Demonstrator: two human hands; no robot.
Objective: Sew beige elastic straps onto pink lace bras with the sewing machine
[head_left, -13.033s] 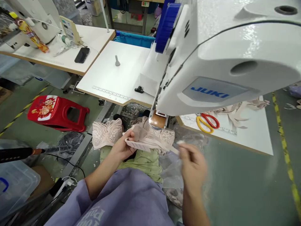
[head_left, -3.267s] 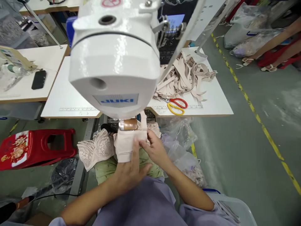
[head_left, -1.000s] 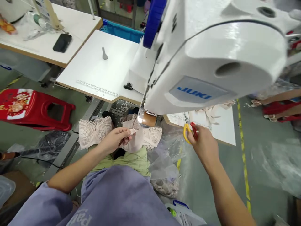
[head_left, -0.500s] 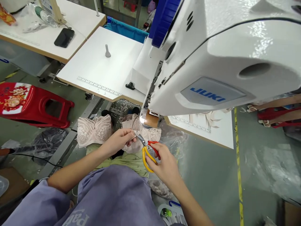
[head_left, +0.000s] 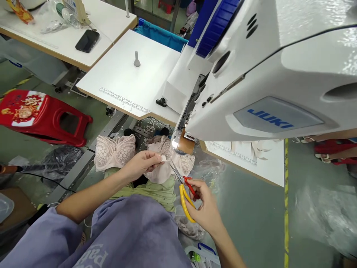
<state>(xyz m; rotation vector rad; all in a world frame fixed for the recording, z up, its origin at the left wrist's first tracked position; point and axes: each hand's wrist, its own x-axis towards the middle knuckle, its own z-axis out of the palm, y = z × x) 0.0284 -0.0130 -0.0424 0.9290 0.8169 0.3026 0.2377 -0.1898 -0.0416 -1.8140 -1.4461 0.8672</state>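
My left hand (head_left: 142, 163) pinches a small pale tab at the edge of a beige lace bra (head_left: 164, 163) that lies on my lap under the sewing machine's arm. My right hand (head_left: 205, 208) grips red-and-yellow scissors (head_left: 185, 190), their blades pointing up-left towards the pinched tab, a short way from it. A second lace bra (head_left: 114, 152) lies just left of my left hand. The white JUKI sewing machine (head_left: 264, 82) hangs over the bra, its brown-capped end (head_left: 182, 145) right above the fabric.
A white work table (head_left: 131, 82) with a printed ruler and a grey peg stands at the back. A phone (head_left: 87, 40) lies on a second table. A red plastic stool (head_left: 41, 117) is on its side at left. Beige straps (head_left: 256, 147) lie on the right table. Plastic bags sit by my legs.
My right hand picked up the scissors from the right table, brought them to the bra, and has now drawn them slightly back and down. The left hand still pinches the fabric.
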